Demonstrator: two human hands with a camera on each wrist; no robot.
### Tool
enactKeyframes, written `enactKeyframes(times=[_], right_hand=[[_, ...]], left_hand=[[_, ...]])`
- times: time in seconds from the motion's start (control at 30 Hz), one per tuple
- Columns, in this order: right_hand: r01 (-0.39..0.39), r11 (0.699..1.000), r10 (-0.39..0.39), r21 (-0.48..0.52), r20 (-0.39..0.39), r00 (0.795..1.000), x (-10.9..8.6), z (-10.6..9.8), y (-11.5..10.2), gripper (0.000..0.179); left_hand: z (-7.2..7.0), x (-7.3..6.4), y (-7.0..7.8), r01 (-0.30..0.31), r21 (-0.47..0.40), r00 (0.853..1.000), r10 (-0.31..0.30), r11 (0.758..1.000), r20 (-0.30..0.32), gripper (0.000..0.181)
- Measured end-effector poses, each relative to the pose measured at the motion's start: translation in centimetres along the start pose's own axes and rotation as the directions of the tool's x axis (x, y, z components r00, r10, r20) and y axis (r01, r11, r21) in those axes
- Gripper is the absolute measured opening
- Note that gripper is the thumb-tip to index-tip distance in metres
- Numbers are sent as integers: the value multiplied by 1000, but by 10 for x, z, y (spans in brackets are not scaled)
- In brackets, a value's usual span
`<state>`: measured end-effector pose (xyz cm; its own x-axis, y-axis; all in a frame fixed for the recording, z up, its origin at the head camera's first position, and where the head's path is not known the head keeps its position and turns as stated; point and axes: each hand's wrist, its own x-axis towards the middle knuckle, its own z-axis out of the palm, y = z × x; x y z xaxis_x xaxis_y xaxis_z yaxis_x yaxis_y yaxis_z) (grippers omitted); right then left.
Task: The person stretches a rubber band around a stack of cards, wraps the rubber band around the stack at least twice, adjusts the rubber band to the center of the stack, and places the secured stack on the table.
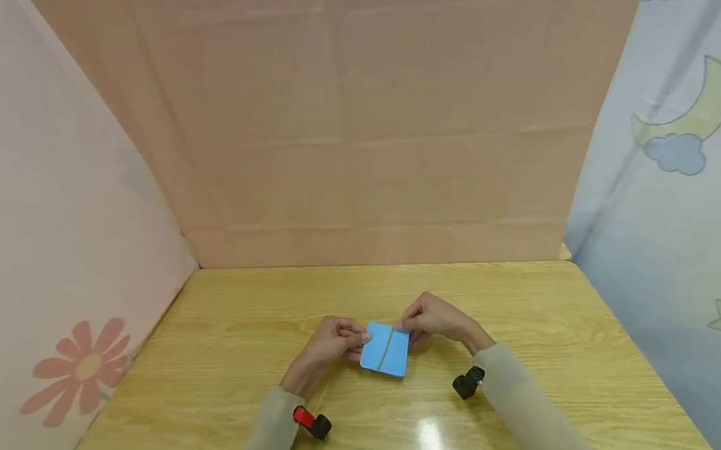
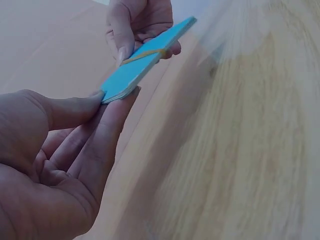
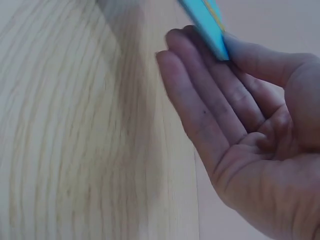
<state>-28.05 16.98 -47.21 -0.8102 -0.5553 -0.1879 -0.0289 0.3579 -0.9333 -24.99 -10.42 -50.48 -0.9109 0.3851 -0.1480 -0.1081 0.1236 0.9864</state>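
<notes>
A thin stack of blue cards [image 1: 376, 350] with rounded corners is held up over the table between both hands. One yellowish rubber band [image 1: 385, 349] runs across its middle; in the left wrist view several layers show along the edge of the cards [image 2: 122, 82]. My left hand [image 1: 333, 340] pinches the stack's left side, thumb on top and fingers beneath. On the opposite side my right hand [image 1: 432, 317] grips it near the far corner, with the thumb beside the rubber band. The right wrist view shows the other fingers [image 3: 200, 95] extended below the cards.
The wooden table [image 1: 237, 321] spreads out around the hands. A plain peach cloth [image 1: 365, 149] stands along its back edge, with printed cloths at both sides. Small black devices sit on the left wrist [image 1: 320, 426] and the right wrist [image 1: 465, 385].
</notes>
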Motion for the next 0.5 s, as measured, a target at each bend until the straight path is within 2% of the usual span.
enactKeyframes(times=[0.13, 0.23, 0.5], right_hand=[[9, 1000, -9, -1, -5, 1000, 2, 2, 1, 18], [13, 1000, -13, 14, -9, 1000, 3, 5, 3, 19], [35, 999, -35, -8, -10, 999, 5, 11, 3, 20]], left_hand=[[-4, -2, 5, -11, 42, 1000, 10, 999, 15, 21], [-4, -2, 6, 2, 39, 1000, -3, 999, 14, 21], [2, -2, 3, 2, 39, 1000, -3, 999, 21, 21]])
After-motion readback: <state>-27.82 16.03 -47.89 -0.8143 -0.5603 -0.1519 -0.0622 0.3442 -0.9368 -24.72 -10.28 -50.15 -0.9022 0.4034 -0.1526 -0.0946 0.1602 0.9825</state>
